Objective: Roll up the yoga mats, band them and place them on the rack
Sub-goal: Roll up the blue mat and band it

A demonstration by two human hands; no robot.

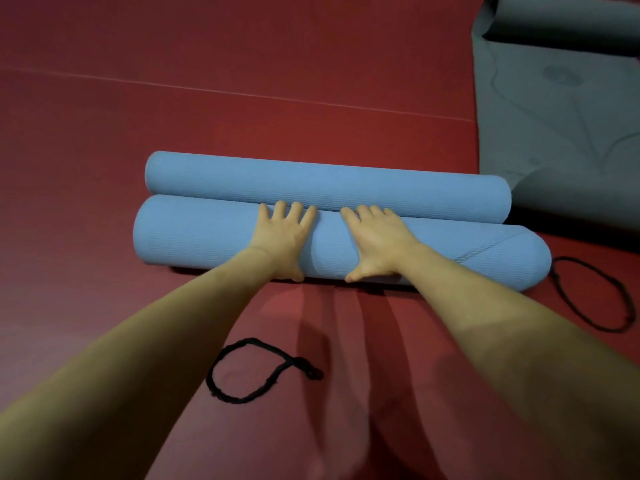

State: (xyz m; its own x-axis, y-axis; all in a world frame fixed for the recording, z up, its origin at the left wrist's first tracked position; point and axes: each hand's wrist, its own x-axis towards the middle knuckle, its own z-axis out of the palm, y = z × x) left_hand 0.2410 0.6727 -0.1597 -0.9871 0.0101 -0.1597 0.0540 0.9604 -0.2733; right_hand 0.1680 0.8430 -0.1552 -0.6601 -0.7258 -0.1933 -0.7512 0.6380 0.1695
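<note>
The near roll (221, 233) of blue mat lies on the floor (242, 64), pressed under both flat, spread hands, left (282, 237) and right (375, 244); the far roll (325, 181) touches the fingertips. The foam is judged light, soft and springy, best held mid-length. Two bands (249, 370) lie loose nearby. No writing is legible.

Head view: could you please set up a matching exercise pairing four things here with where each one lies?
Things:
1. near blue roll
2. far blue roll
3. grey mat
4. black band

Places:
A. spread partly unrolled at upper right
B. on the red floor between the forearms
C. beyond the fingertips
D. under both hands

Pairs: 1-D, 2-C, 3-A, 4-B
</note>
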